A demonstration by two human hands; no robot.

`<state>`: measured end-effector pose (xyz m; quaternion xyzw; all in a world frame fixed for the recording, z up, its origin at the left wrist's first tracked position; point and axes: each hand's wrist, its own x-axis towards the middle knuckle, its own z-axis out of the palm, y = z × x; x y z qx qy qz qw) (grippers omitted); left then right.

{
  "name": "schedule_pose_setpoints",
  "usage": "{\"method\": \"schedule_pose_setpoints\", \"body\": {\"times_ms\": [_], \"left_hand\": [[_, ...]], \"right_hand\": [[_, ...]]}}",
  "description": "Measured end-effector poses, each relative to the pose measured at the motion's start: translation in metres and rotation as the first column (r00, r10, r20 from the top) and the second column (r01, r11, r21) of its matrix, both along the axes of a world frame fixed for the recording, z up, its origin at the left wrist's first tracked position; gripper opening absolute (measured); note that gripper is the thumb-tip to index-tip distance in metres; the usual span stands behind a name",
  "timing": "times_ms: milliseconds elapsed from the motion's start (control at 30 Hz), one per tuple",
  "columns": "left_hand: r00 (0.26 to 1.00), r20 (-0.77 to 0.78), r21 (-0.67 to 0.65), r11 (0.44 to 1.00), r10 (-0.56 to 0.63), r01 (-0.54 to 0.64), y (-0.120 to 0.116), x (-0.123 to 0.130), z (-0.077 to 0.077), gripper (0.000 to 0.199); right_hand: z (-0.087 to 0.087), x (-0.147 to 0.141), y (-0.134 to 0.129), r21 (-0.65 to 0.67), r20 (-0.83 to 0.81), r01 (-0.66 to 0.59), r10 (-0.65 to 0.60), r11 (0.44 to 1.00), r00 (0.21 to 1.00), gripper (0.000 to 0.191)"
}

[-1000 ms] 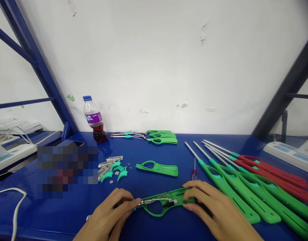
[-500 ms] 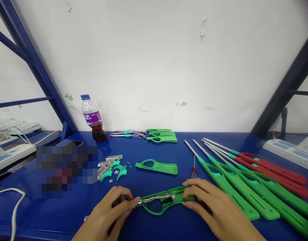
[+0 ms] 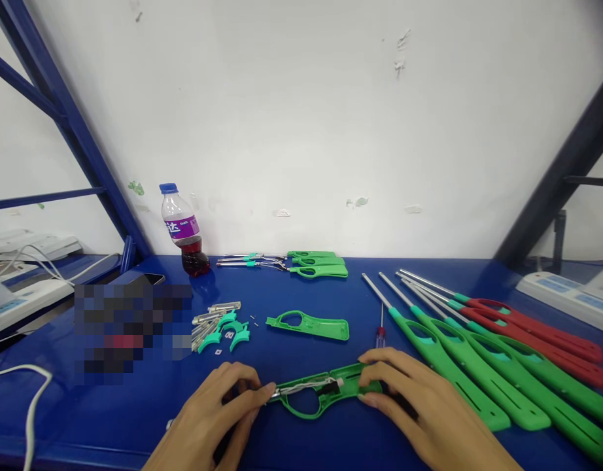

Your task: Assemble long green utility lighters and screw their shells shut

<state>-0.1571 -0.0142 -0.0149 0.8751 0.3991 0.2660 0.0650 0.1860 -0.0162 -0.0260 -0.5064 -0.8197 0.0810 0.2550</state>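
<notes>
In front of me lies an opened green lighter handle half (image 3: pixel 309 396), its hollow side up, with pale wires and a black part inside. My left hand (image 3: pixel 223 412) pinches its narrow left end, where a bit of metal tube shows between thumb and fingers. My right hand (image 3: pixel 414 399) grips the wide end, thumb at the near edge and fingers over the far edge. Behind it lies another green handle half (image 3: pixel 311 326), apart from both hands. A small screwdriver (image 3: pixel 380 335) lies just beyond my right fingers.
Turquoise triggers (image 3: pixel 240 337) and clear slim tanks (image 3: pixel 206 330) are heaped at the left. Several green lighters (image 3: pixel 443 366) and red ones (image 3: pixel 541 337) lie at the right. Further handle parts (image 3: pixel 321 268) lie along the wall near a drink bottle (image 3: pixel 184 229). A white cable (image 3: pixel 31 412) hangs at the left.
</notes>
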Motion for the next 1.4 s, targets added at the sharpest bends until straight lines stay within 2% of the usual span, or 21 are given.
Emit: {"method": "schedule_pose_setpoints", "body": {"times_ms": [200,367,467,633,867,1400], "left_hand": [[0.999,-0.034,0.084,0.996,0.032,-0.029,-0.001,0.002,0.001,0.036],[0.996,-0.011,0.162,0.983,0.09,-0.087,-0.003,0.006,-0.001,0.024],[0.995,0.032,0.129,0.987,0.097,-0.1,0.0,0.012,-0.004,0.017],[0.994,0.08,0.011,0.997,0.076,-0.078,0.003,0.015,-0.005,0.019],[0.997,0.023,0.043,0.996,0.078,-0.079,0.004,0.01,-0.007,0.034],[0.999,-0.017,0.014,0.999,0.035,-0.035,0.003,0.013,-0.004,0.027]], "right_hand": [[-0.001,0.001,-0.001,0.033,-0.023,0.007,-0.006,0.999,1.0,0.013],[-0.001,0.0,0.0,0.034,-0.039,-0.003,0.004,0.999,0.999,0.014],[-0.002,0.0,0.0,0.0,-0.028,0.001,-0.001,1.0,1.0,0.015],[-0.002,0.0,-0.001,-0.009,-0.02,0.006,-0.006,1.0,1.0,0.016],[0.001,-0.001,-0.001,0.028,-0.039,0.008,-0.007,1.0,0.999,0.013],[0.002,-0.001,-0.001,-0.004,-0.039,-0.001,0.001,1.0,0.999,0.013]]}}
